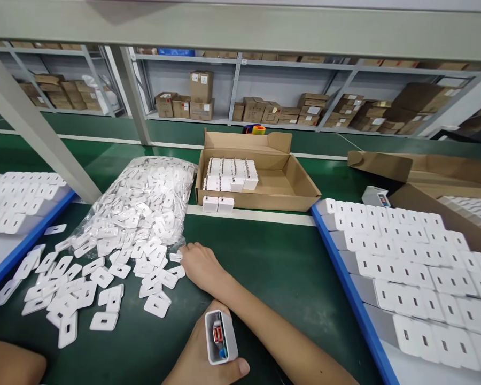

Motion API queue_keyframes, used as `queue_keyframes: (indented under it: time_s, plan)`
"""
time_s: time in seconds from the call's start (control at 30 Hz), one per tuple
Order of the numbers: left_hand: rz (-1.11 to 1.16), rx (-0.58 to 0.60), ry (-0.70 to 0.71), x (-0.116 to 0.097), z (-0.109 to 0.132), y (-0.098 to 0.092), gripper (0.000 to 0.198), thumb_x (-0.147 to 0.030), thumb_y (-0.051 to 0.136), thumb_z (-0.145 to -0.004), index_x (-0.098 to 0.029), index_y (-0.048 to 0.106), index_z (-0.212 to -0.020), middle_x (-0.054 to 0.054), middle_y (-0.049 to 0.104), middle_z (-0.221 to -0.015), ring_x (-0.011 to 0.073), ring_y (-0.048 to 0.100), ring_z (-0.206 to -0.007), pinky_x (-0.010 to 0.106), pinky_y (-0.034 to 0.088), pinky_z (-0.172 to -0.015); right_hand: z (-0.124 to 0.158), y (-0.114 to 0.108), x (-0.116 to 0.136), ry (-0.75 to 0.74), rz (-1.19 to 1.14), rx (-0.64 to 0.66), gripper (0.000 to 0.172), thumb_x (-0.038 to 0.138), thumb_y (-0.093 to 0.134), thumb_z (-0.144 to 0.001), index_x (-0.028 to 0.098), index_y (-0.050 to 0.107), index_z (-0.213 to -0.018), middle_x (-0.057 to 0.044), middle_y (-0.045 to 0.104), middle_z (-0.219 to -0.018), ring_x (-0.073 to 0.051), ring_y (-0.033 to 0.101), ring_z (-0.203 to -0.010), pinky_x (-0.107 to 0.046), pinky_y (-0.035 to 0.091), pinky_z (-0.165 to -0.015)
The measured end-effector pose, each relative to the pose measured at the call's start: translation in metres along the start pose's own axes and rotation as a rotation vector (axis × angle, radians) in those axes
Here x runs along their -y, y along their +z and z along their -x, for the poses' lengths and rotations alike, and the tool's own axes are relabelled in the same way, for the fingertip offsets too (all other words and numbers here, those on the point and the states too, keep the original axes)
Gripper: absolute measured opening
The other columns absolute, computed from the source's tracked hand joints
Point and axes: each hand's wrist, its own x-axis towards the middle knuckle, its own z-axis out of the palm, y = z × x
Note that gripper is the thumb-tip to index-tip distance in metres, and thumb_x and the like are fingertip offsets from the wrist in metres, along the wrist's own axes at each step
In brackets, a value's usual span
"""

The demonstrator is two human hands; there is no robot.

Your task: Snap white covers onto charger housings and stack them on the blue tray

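My left hand (196,363) is at the bottom centre, closed around a white charger shell (221,337). The shell's open end faces up and shows red and blue ports inside. My right hand (200,264) reaches across to the left, its arm coming from the lower right. Its bent fingertips press on a small white cover plate (176,256) at the edge of a loose heap of cover plates (84,278) on the green mat. A clear plastic bag (144,203) full of the same plates lies just behind the heap.
An open cardboard box (288,192) with rows of white chargers stands behind, two chargers (218,204) in front of it. Blue-edged trays of white chargers lie at the right (344,278) and left (32,238). A grey post (36,128) slants at the left. Shelves of cartons stand behind.
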Motion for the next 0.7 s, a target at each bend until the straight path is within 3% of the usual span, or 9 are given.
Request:
queue_keyframes:
  time_s: [0.07,0.17,0.27,0.4,0.53,0.6,0.7]
  plan:
    - [-0.006,-0.018,0.026,-0.004,-0.001,-0.001,0.057,-0.065,0.07,-0.073,-0.021,0.045,-0.099,0.0,0.046,-0.087,0.018,0.046,-0.079,0.031,0.041,-0.071,-0.003,0.002,-0.001,0.032,0.024,-0.028,0.009,0.013,0.059,-0.093,0.013,0.064,-0.101,-0.004,0.066,-0.101,-0.019,0.064,-0.096,-0.036,0.055,-0.08]
    - [0.031,-0.026,0.073,-0.009,-0.004,-0.002,0.05,-0.059,0.071,-0.074,-0.022,0.044,-0.093,-0.002,0.042,-0.083,0.0156,0.044,-0.074,0.029,0.039,-0.067,0.012,-0.002,-0.016,0.06,0.014,-0.098,0.022,-0.003,0.053,-0.085,0.012,0.064,-0.098,-0.011,0.063,-0.106,-0.025,0.059,-0.104,-0.04,0.054,-0.083]
    - [0.024,-0.034,0.063,-0.006,-0.008,-0.003,0.037,-0.036,0.07,-0.078,-0.023,0.046,-0.104,0.002,0.047,-0.096,0.0184,0.052,-0.084,0.029,0.043,-0.074,0.052,-0.012,-0.047,0.111,-0.037,-0.173,0.03,-0.01,0.047,-0.079,0.013,0.063,-0.089,-0.015,0.061,-0.105,-0.028,0.056,-0.102,-0.042,0.052,-0.085]
    - [-0.026,-0.044,-0.079,-0.001,-0.006,-0.002,0.063,-0.009,0.061,-0.071,-0.027,0.04,-0.128,0.007,0.05,-0.118,0.0223,0.058,-0.099,0.033,0.046,-0.086,0.124,-0.025,-0.082,0.215,-0.149,-0.271,0.015,0.004,0.053,-0.086,0.018,0.057,-0.083,-0.012,0.063,-0.102,-0.026,0.062,-0.096,-0.037,0.055,-0.08]
    - [-0.084,-0.095,-0.17,-0.009,0.001,-0.001,0.061,-0.013,0.056,-0.072,-0.027,0.044,-0.13,0.009,0.055,-0.125,0.0267,0.057,-0.11,0.038,0.044,-0.097,0.177,-0.023,-0.09,0.373,-0.449,-0.375,0.007,0.025,0.051,-0.095,0.022,0.057,-0.091,-0.001,0.068,-0.078,-0.017,0.068,-0.068,-0.026,0.056,-0.062]
    - [-0.13,-0.133,-0.196,-0.015,0.003,0.0,0.055,-0.018,0.056,-0.073,-0.025,0.048,-0.127,0.01,0.054,-0.13,0.0293,0.054,-0.117,0.04,0.04,-0.102,0.187,-0.015,-0.09,0.456,-0.594,-0.47,0.009,0.027,0.054,-0.093,0.022,0.06,-0.099,-0.002,0.071,-0.082,-0.018,0.07,-0.074,-0.027,0.056,-0.067]
    - [-0.126,-0.098,-0.256,-0.021,0.005,0.003,0.048,-0.025,0.058,-0.074,-0.025,0.05,-0.122,0.009,0.057,-0.117,0.0267,0.059,-0.1,0.037,0.047,-0.09,0.192,0.0,-0.092,0.504,-0.641,-0.532,0.012,0.028,0.056,-0.091,0.022,0.062,-0.101,-0.004,0.072,-0.086,-0.019,0.071,-0.078,-0.028,0.056,-0.07]
